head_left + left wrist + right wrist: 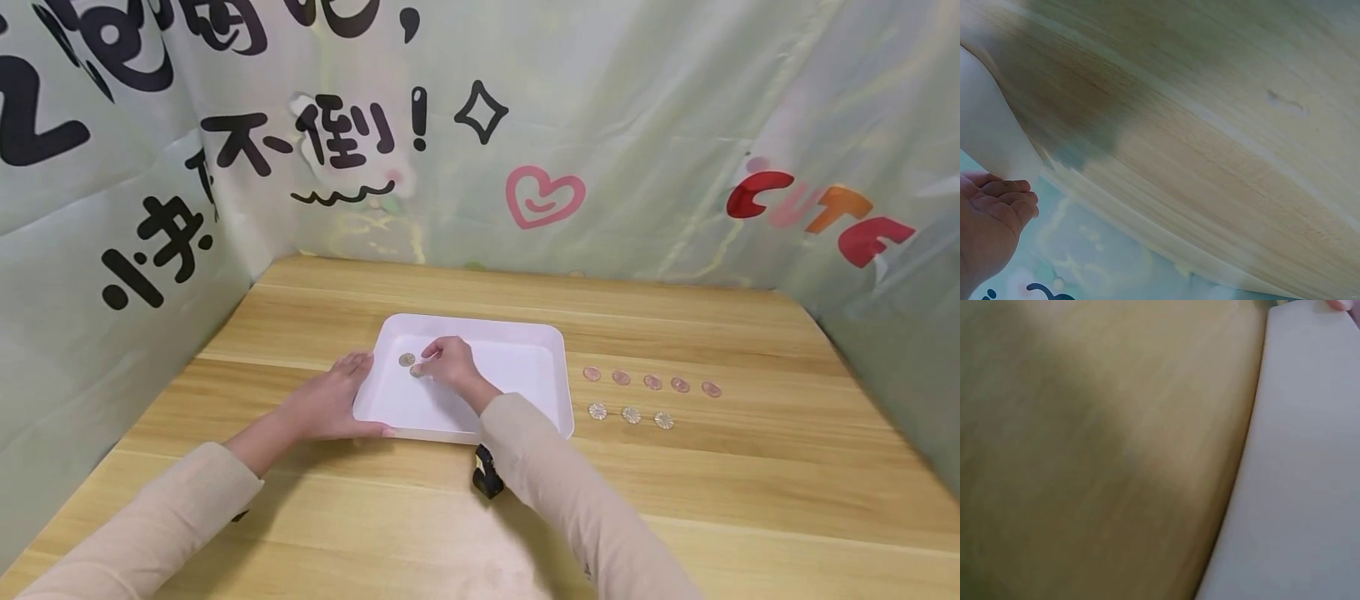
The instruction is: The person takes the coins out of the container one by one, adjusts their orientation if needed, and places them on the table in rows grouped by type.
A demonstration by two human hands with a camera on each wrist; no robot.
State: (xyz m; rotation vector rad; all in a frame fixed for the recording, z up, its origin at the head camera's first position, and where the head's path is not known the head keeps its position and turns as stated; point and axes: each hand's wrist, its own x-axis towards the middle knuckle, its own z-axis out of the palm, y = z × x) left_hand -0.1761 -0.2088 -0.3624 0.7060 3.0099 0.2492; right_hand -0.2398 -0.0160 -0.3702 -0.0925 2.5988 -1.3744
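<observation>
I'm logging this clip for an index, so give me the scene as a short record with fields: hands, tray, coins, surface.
left hand: the left hand rests against the left edge of the white tray, fingers straight
right hand: the right hand is inside the tray, fingertips pinching a coin
tray contents: one more loose coin beside it
coins outside: row of five pinkish coins, row of three pale coins, right of the tray
surface: wooden table
</observation>
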